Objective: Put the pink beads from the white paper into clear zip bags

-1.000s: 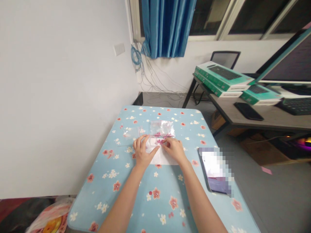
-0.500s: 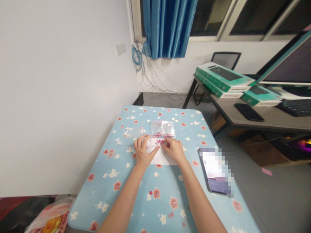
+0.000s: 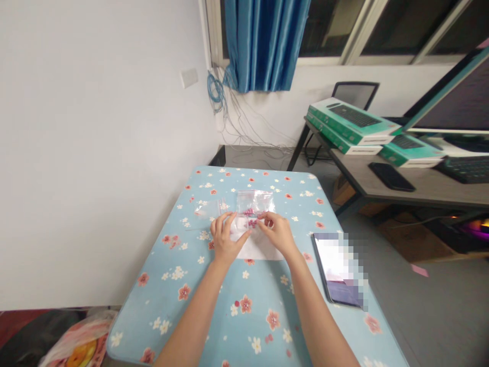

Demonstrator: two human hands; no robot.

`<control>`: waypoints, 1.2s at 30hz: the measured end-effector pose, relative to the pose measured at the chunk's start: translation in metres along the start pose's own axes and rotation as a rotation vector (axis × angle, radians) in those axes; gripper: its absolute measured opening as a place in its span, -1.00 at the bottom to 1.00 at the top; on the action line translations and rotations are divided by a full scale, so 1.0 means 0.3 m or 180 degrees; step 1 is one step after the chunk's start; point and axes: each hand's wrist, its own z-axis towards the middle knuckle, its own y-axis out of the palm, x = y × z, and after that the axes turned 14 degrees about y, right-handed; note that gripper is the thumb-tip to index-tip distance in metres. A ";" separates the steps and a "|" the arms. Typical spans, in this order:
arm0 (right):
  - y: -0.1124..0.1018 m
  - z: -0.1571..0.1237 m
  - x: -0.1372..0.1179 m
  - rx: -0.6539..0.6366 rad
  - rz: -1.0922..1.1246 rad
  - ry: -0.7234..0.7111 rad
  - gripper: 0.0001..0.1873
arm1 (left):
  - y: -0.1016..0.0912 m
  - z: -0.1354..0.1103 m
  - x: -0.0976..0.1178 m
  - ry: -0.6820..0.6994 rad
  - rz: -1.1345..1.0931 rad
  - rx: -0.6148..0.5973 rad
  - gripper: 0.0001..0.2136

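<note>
"So, what's being held?"

"The left hand (image 3: pixel 226 238) lies spread, fingers pressed on a clear zip bag (image 3: pixel 255 202) of pink beads (image 3: pixel 250 217). The right hand (image 3: pixel 277 233) seems to pinch narrowly at that bag's lower edge, though the view there is poor."

"Where's the bag?"

"On the floral blue worktop (image 3: pixel 160 306), over a white sheet (image 3: pixel 256 250), just beside a second clear bag (image 3: pixel 205 209)."
</note>
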 end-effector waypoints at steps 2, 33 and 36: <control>-0.015 -0.006 -0.023 0.0004 0.0237 -0.0119 -0.83 | 0.000 -0.001 0.000 0.0006 0.0011 -0.0007 -0.49; -0.038 -0.052 -0.119 -0.0588 -0.0208 -0.0361 -0.85 | -0.001 0.002 0.001 -0.0001 0.0022 0.0049 -0.55; -0.041 -0.053 -0.126 -0.0573 -0.0166 -0.0377 -0.88 | -0.008 0.007 -0.003 -0.0049 -0.0015 0.0136 -0.50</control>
